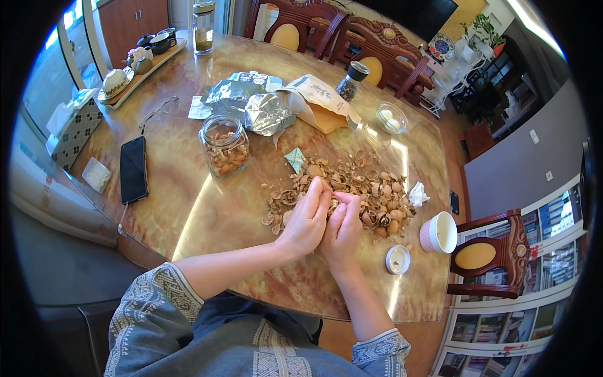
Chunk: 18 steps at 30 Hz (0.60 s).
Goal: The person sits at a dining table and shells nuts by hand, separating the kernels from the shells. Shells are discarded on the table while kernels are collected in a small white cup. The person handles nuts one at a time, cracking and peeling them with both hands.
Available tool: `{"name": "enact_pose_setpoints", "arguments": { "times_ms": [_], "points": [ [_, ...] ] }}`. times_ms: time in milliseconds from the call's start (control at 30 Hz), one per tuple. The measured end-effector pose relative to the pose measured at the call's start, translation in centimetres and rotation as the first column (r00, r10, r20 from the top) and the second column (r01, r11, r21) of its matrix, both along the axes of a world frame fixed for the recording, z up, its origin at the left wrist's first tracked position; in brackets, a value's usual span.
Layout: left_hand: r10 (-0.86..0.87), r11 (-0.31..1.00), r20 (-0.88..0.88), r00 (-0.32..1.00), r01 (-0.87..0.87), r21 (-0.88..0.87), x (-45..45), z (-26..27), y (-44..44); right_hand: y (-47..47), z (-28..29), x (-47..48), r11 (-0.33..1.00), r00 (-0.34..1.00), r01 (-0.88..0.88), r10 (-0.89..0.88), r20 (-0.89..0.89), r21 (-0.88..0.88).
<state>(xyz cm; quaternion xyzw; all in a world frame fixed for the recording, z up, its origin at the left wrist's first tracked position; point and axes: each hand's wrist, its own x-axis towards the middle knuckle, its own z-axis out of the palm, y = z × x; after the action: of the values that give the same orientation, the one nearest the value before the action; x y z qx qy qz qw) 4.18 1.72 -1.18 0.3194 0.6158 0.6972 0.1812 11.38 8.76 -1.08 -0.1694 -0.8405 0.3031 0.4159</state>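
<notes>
My left hand (307, 220) and my right hand (342, 225) meet over a spread heap of walnuts and cracked walnut shells (372, 188). Between the fingers of both hands is a piece of walnut (333, 205), mostly hidden, so I cannot tell how much shell is on it. Whole walnuts (396, 215) lie among the broken shells to the right of my hands. Left of the heap stands an uncapped glass jar (224, 147), partly filled with almonds and walnut kernels.
Behind the heap lie foil bags (268, 113) and a paper pouch (320, 101). A glass bowl with eggs (392, 118), a pink-and-white cup (439, 233) and a white lid (398, 259) stand to the right. At left are a phone (134, 169) and eyeglasses (159, 113).
</notes>
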Motion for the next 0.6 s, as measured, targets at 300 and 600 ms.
{"name": "enact_pose_setpoints", "arguments": {
  "times_ms": [300,600],
  "points": [
    [0.002,0.998,0.085,0.996,-0.008,0.063,-0.1,-1.5,1.0,0.2,-0.4,-0.2,1.000,1.000,-0.005,0.005,-0.031,-0.016],
    [-0.361,0.927,0.573,0.735,0.350,0.135,-1.3,2.2,-1.2,1.5,0.8,0.6,0.798,0.968,-0.252,0.216,-0.132,-0.547]
  ]
}}
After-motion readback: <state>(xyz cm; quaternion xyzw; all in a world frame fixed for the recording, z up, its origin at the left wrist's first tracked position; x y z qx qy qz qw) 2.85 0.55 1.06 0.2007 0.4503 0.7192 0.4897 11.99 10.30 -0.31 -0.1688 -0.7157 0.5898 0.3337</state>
